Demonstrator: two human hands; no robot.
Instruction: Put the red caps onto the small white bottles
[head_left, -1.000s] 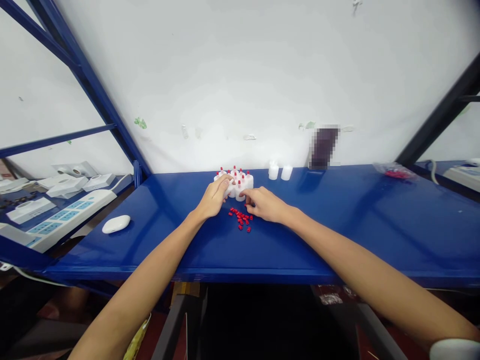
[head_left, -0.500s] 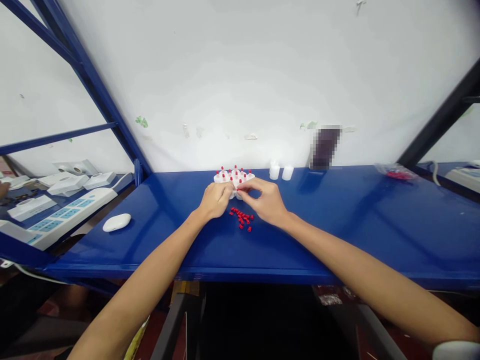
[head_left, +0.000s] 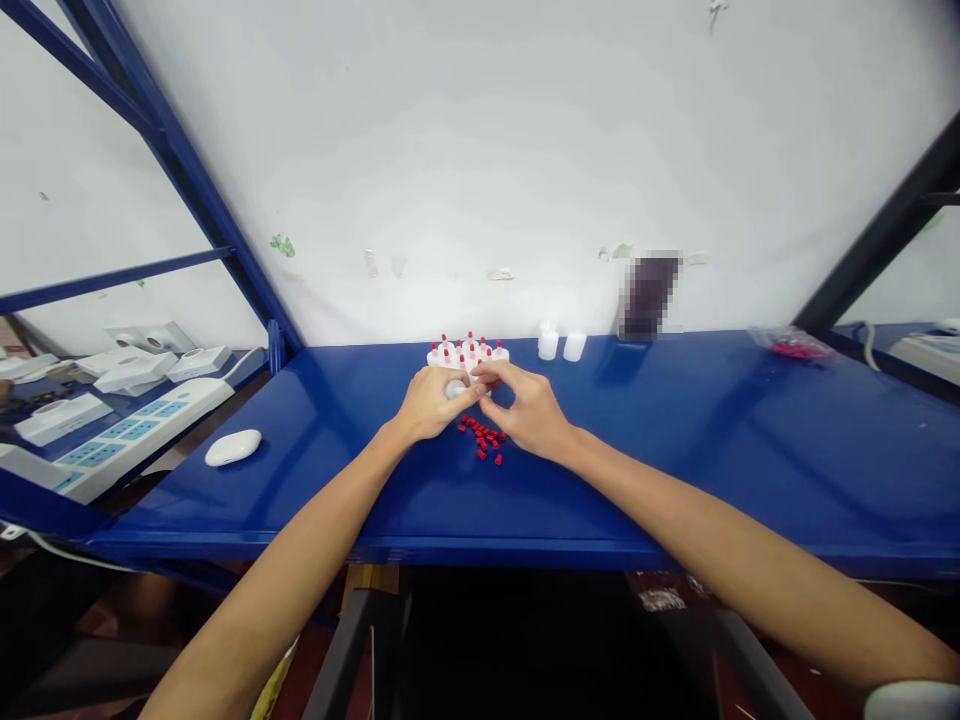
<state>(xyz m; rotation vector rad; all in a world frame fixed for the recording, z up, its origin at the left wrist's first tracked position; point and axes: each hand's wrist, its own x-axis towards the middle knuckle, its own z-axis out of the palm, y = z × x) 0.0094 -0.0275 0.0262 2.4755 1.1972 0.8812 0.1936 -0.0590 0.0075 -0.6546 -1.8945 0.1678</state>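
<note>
My left hand [head_left: 427, 402] is wrapped around a small white bottle [head_left: 454, 388], which is tilted over with its round end towards me. The fingertips of my right hand [head_left: 529, 408] are pinched together at the bottle's other end, touching my left thumb. What those fingertips hold is hidden. Just behind both hands, several white bottles with red caps [head_left: 470, 350] stand upright in a close group. A loose pile of small red caps [head_left: 484, 434] lies on the blue table [head_left: 600, 480] below my hands.
Several white containers [head_left: 574, 347] stand by the wall, left of a dark, blurred-out object [head_left: 649, 296]. A clear bag with red pieces [head_left: 796, 346] lies far right. On the left are a white oval case [head_left: 233, 447], a power strip [head_left: 135, 430] and blue frame posts.
My left hand has lifted and tilted a white bottle, so its round end now shows. The right fingertips have moved slightly right and down, staying against it.
</note>
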